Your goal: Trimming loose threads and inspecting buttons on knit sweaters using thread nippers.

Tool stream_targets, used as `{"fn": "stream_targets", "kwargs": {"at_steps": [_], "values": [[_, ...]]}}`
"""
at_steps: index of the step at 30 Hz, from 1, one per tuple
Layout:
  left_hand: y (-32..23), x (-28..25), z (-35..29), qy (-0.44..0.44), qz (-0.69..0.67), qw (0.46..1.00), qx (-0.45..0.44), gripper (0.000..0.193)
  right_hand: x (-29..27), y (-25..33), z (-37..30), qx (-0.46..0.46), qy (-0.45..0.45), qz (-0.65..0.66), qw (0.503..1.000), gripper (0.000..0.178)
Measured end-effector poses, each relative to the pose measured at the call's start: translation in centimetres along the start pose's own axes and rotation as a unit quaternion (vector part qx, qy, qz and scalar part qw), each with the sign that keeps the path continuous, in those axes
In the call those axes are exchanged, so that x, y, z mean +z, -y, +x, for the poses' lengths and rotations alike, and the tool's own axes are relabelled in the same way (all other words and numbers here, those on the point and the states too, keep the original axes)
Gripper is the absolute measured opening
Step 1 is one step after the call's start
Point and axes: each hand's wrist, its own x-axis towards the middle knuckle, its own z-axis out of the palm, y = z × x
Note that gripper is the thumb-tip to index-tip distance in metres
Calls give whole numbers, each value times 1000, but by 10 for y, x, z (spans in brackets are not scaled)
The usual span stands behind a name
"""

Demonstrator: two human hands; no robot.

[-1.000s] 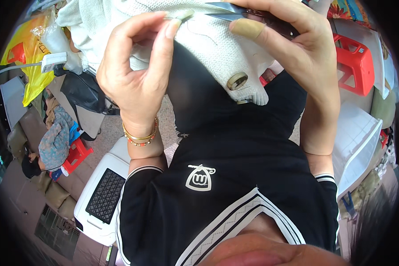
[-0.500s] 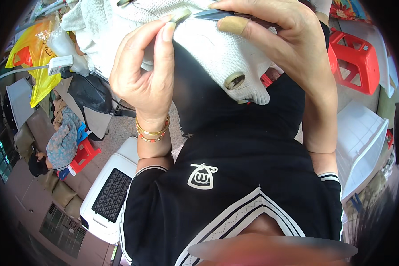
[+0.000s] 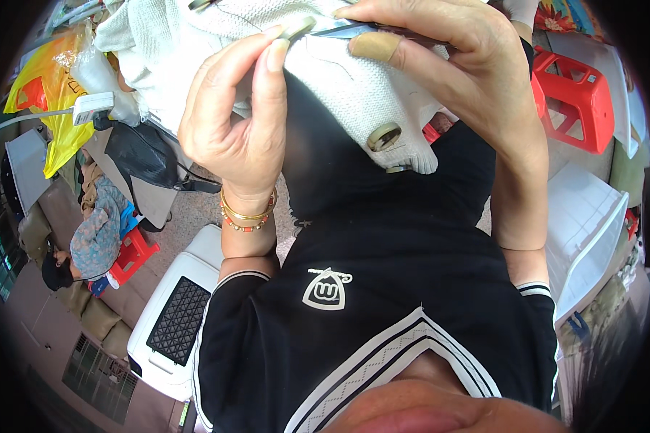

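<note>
A white knit garment (image 3: 339, 76) is spread over my lap. Between thumb and fingertips, my left hand (image 3: 235, 115) pinches a pale round button (image 3: 297, 29) at the garment. Thread snips (image 3: 345, 31) lie in my right hand (image 3: 469, 61), their pointed metal blades reaching left to the button's edge; the hand hides most of their body. A tan bandage (image 3: 375, 47) wraps my right thumb. Lower on the knit sits another button (image 3: 384, 136), round with a dark middle. Loose dark thread (image 3: 332, 63) trails over the fabric near the blades.
At right stand a red plastic stool (image 3: 574, 101) and a white bin (image 3: 581, 224). On the left are a yellow plastic bag (image 3: 50, 94), a white power strip (image 3: 92, 107), a black bag (image 3: 144, 155) and a white case (image 3: 173, 310). Farther left, another person (image 3: 97, 231) is by a red stool.
The view has shifted slightly. My left hand still pinches the button, and the snips stay beside it, their tips almost unmoved.
</note>
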Motion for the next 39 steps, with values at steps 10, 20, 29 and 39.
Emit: {"fn": "stream_targets", "kwargs": {"at_steps": [10,20,29,39], "values": [[0,0,0,1,-9,1000,-4,13,4,-7,-1,-14,-4,44,999,23],[-1,1,-1,3,-10,1000,-20,13,8,-10,-1,-26,-18,63,997,22],[1,-2,-2,3,-9,1000,-27,13,3,-1,-3,-6,-4,33,999,26],[-2,2,-2,-5,-19,1000,-15,12,3,0,0,-28,6,-3,1000,26]]}}
